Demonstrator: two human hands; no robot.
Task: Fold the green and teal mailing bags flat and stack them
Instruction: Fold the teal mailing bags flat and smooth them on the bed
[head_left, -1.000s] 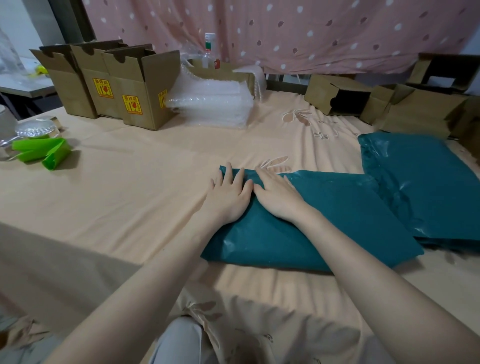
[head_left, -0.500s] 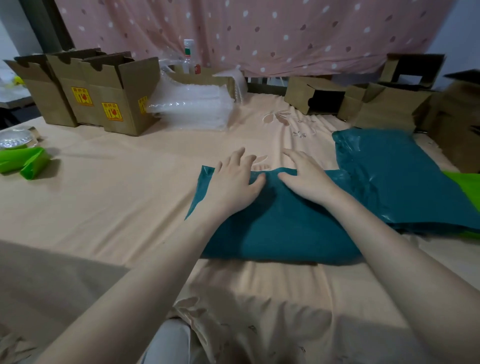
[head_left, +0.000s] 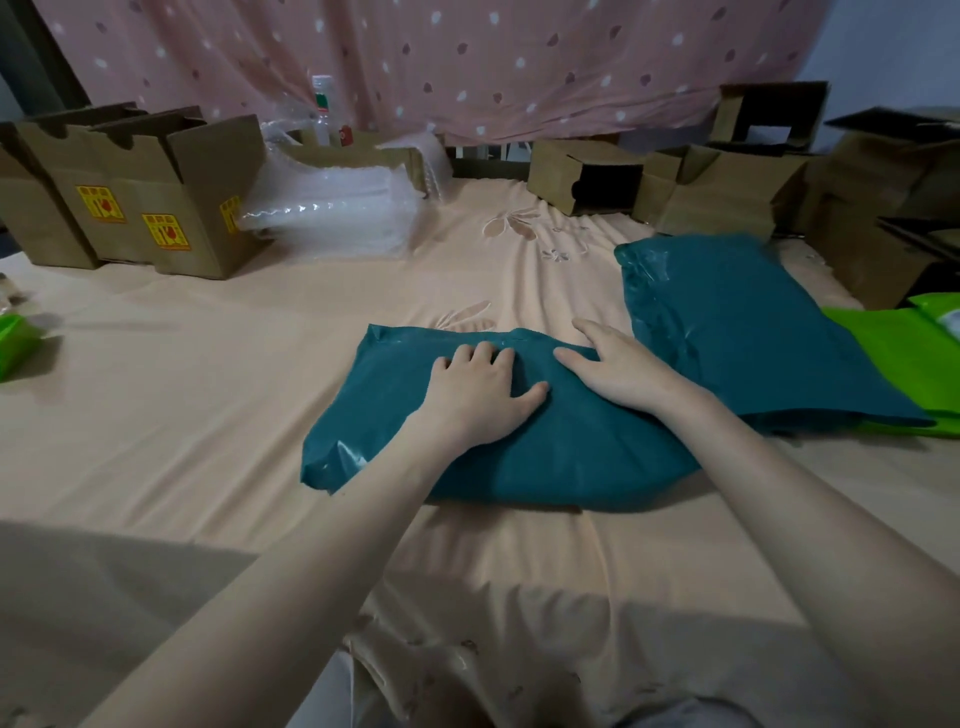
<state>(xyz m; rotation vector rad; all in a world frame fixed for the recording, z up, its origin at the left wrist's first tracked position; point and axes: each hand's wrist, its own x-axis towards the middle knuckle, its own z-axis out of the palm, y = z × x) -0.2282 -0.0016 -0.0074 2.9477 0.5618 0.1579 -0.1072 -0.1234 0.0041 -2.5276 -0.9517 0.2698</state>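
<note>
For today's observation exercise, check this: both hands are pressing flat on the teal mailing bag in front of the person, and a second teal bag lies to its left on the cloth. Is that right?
Not quite. The head view shows the second teal bag lying to the right of the teal mailing bag, not its left. The rest holds: the left hand and the right hand both press flat on it, on the cloth.

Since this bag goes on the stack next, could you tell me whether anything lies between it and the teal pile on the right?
Nothing visible: the near teal bag already meets the teal pile, with no object between them.
</note>
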